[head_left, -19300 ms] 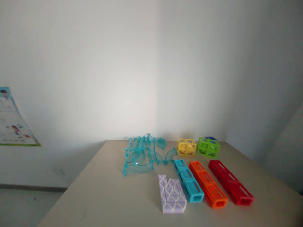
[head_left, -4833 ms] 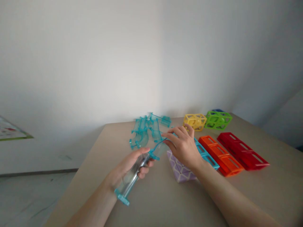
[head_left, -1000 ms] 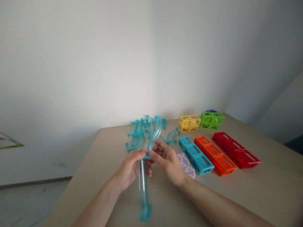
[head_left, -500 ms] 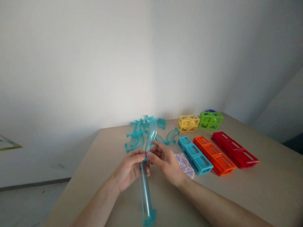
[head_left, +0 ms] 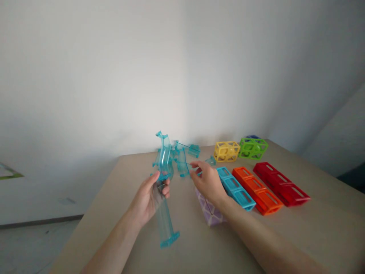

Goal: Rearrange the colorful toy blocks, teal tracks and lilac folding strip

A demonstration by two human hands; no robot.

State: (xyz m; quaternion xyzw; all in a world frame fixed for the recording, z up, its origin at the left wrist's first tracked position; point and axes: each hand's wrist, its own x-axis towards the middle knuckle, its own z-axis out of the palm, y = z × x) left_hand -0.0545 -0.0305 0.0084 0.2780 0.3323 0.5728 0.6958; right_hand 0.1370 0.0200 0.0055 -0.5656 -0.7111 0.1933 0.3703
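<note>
A: In the head view, what does the track (head_left: 164, 214) look like?

B: See-through teal plastic: a straight length (head_left: 165, 225) and a wavy length (head_left: 164, 154) that meet end to end. The clips at the ends look darker, and the walls are glossy and pale.

A: Which way does it point?

B: Its long axis runs away from the person, leaning a little left as it goes. The straight length's clip is nearest; the wavy tip is farthest and shows against the wall (head_left: 182, 76).

A: Where is it?

B: Above the bench (head_left: 114, 201), in the left hand (head_left: 148, 193), which is wrapped around it by the joint.

A: And the right hand (head_left: 207, 180)?

B: Thumb and fingertips have a narrow gap, near some loose teal pieces (head_left: 183, 163); I can't tell whether it grips one. It partly covers the purple block (head_left: 211, 214), just beside the blue bar (head_left: 238, 189).
</note>
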